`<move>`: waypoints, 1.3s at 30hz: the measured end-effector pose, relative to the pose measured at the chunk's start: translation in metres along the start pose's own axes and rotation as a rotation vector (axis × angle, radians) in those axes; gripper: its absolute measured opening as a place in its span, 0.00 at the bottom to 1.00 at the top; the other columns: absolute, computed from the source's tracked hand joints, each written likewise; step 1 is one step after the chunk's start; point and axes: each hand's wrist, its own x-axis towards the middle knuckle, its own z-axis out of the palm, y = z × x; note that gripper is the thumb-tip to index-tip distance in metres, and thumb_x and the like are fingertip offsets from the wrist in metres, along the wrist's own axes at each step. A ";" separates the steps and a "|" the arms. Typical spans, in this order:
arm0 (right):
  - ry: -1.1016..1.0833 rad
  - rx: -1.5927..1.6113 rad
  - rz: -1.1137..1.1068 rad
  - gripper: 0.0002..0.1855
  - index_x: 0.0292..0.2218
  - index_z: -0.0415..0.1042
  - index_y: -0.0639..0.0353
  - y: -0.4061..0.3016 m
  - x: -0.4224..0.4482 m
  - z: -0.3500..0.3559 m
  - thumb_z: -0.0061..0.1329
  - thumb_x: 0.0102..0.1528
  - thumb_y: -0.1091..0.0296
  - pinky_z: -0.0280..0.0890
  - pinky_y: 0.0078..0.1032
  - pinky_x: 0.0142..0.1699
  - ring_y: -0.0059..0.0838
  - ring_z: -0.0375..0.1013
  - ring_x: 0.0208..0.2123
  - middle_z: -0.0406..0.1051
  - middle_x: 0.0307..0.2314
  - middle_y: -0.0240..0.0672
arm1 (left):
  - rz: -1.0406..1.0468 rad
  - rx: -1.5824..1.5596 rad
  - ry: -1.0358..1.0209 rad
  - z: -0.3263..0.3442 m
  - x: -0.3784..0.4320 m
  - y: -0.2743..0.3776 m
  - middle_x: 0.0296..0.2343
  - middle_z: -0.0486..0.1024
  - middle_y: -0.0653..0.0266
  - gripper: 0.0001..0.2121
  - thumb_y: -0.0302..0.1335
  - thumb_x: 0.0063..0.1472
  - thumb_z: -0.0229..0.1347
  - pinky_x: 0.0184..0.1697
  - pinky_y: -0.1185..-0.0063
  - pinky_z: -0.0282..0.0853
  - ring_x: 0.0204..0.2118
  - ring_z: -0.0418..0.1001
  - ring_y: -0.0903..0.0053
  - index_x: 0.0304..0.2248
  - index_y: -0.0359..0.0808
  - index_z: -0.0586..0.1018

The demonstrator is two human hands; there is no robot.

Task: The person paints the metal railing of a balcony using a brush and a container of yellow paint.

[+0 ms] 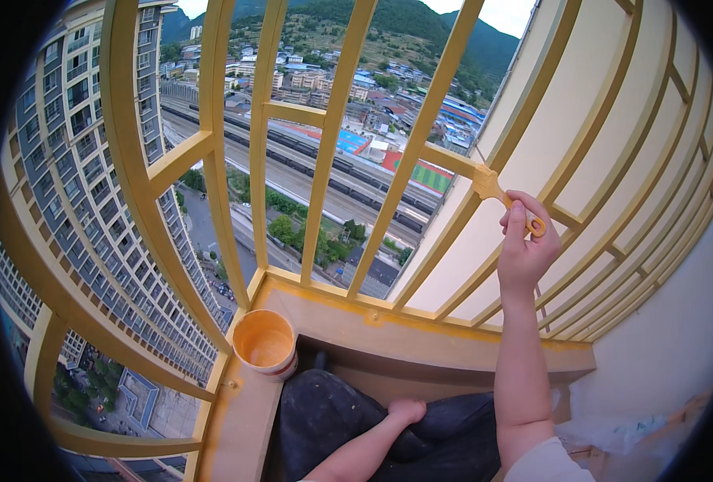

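My right hand [528,241] grips the handle of a small paintbrush [502,196], raised at the right. Its bristles, coated in yellow-orange paint, lie against the railing where a short crosspiece [446,159] meets an upright bar [453,235]. My left hand [409,411] rests curled on the dark trousers [344,422] over my legs; its fingers are mostly hidden. An open paint bucket [266,346], coated orange inside, stands on the ledge corner [281,301], left of my knees and well below the brush.
Yellow metal bars [208,150] rise in front and to the left, with a steep drop to streets and railway tracks beyond. Orange paint marks the ledge along the bottom rail [332,289]. Clear plastic sheeting [627,431] lies at the lower right, beside a pale wall [651,337].
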 end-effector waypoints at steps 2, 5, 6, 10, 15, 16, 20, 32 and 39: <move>-0.065 0.156 -0.028 0.08 0.41 0.79 0.65 -0.017 -0.003 0.013 0.50 0.64 0.73 0.68 0.18 0.31 0.21 0.77 0.27 0.78 0.27 0.37 | 0.019 0.031 -0.064 -0.001 0.004 0.002 0.48 0.79 0.54 0.26 0.43 0.68 0.35 0.55 0.64 0.71 0.51 0.77 0.57 0.45 0.39 0.84; -0.081 0.077 -0.104 0.07 0.41 0.80 0.65 -0.008 0.006 0.026 0.51 0.62 0.75 0.70 0.19 0.31 0.22 0.78 0.29 0.79 0.29 0.38 | 0.053 0.113 -0.139 0.006 0.009 0.003 0.49 0.79 0.55 0.27 0.43 0.69 0.34 0.57 0.64 0.70 0.53 0.76 0.58 0.46 0.39 0.83; -0.038 -0.047 -0.100 0.07 0.41 0.80 0.65 -0.003 0.008 0.014 0.51 0.62 0.76 0.70 0.19 0.31 0.22 0.78 0.29 0.79 0.29 0.38 | 0.050 0.109 -0.145 0.002 0.007 0.004 0.50 0.78 0.55 0.26 0.43 0.69 0.35 0.57 0.64 0.70 0.54 0.75 0.58 0.47 0.39 0.83; 0.016 0.030 -0.067 0.08 0.40 0.80 0.67 -0.011 0.007 -0.007 0.50 0.62 0.76 0.70 0.19 0.32 0.21 0.78 0.28 0.80 0.30 0.38 | 0.016 0.017 0.059 0.002 -0.001 -0.002 0.50 0.78 0.56 0.26 0.43 0.68 0.36 0.57 0.64 0.69 0.54 0.75 0.58 0.47 0.39 0.83; -0.122 0.069 0.039 0.08 0.42 0.79 0.64 0.002 0.022 0.009 0.50 0.63 0.73 0.70 0.20 0.34 0.24 0.78 0.27 0.80 0.30 0.39 | 0.023 0.147 -0.173 -0.008 0.002 0.007 0.51 0.77 0.56 0.25 0.42 0.68 0.36 0.58 0.65 0.69 0.54 0.75 0.58 0.48 0.40 0.83; -0.072 -0.043 -0.022 0.09 0.42 0.79 0.64 0.004 0.024 -0.010 0.49 0.64 0.74 0.70 0.21 0.34 0.24 0.78 0.27 0.80 0.30 0.39 | 0.026 0.153 -0.179 -0.011 0.003 0.009 0.51 0.77 0.56 0.25 0.42 0.68 0.36 0.58 0.65 0.69 0.54 0.75 0.58 0.48 0.40 0.82; -0.288 -0.240 -0.292 0.09 0.43 0.81 0.59 -0.031 0.054 -0.032 0.52 0.62 0.72 0.70 0.28 0.35 0.31 0.76 0.29 0.77 0.28 0.38 | 0.037 0.103 -0.067 0.000 0.005 0.002 0.48 0.79 0.56 0.25 0.42 0.68 0.37 0.55 0.63 0.71 0.52 0.76 0.56 0.46 0.39 0.83; -0.816 -0.212 -0.394 0.10 0.42 0.83 0.57 -0.036 0.125 -0.014 0.52 0.62 0.68 0.72 0.30 0.40 0.35 0.77 0.32 0.79 0.29 0.37 | 0.111 0.156 -0.020 0.013 0.020 -0.015 0.46 0.80 0.54 0.25 0.40 0.68 0.35 0.54 0.63 0.71 0.50 0.77 0.57 0.43 0.37 0.84; -0.833 -0.226 -0.381 0.10 0.43 0.82 0.58 -0.037 0.124 -0.026 0.53 0.62 0.69 0.71 0.31 0.39 0.36 0.76 0.33 0.77 0.30 0.36 | 0.095 0.143 -0.109 -0.007 0.007 -0.006 0.48 0.79 0.53 0.25 0.42 0.67 0.37 0.55 0.64 0.70 0.52 0.76 0.56 0.43 0.37 0.84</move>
